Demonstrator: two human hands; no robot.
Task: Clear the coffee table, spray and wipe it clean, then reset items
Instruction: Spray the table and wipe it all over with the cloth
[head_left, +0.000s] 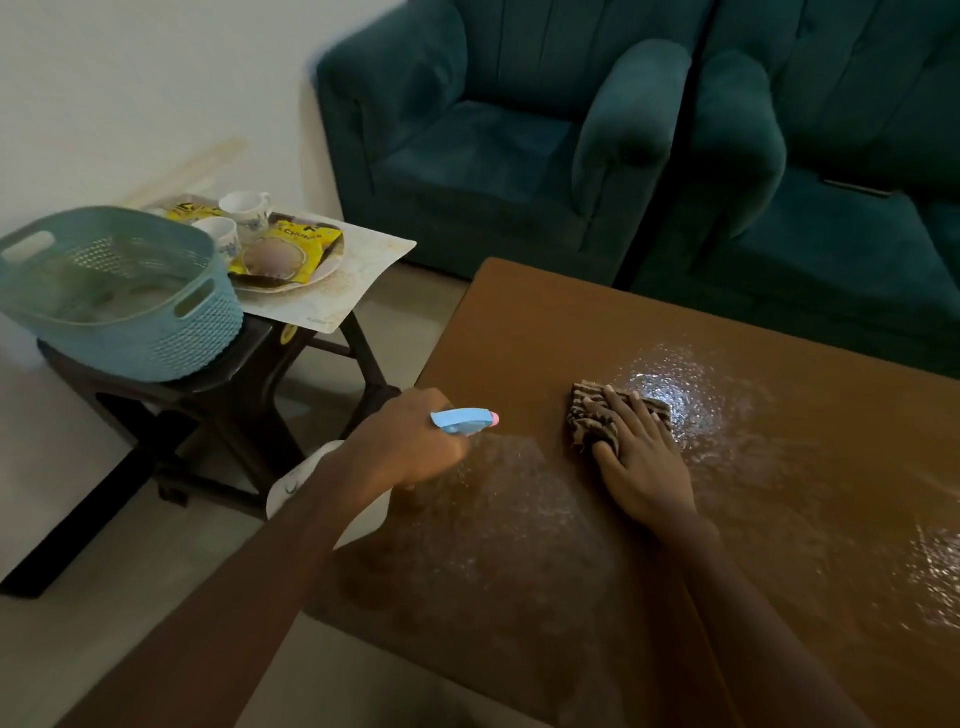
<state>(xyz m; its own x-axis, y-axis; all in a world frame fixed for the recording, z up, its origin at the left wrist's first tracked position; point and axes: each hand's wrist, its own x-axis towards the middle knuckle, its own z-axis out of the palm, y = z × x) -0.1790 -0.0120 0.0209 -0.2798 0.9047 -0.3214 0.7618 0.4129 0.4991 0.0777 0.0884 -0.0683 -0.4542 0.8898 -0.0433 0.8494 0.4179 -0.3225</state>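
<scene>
On the wet table (571, 322), my right hand (639, 457) presses the cloth (587, 410) flat, fingers spread. My left hand (410, 447) grips the sprayer (462, 420) at the edge. The bunched cloth may leave streaks, and I think the sprayer could slip off.

My right hand (641, 467) flat on the striped brown cloth (592, 415) on the brown wooden coffee table (571, 312), my left hand (410, 447) gripping the blue spray bottle (465, 420) over its left edge, pale-blue plastic basket (156, 338) further left, teal armchairs (493, 156) behind.
</scene>
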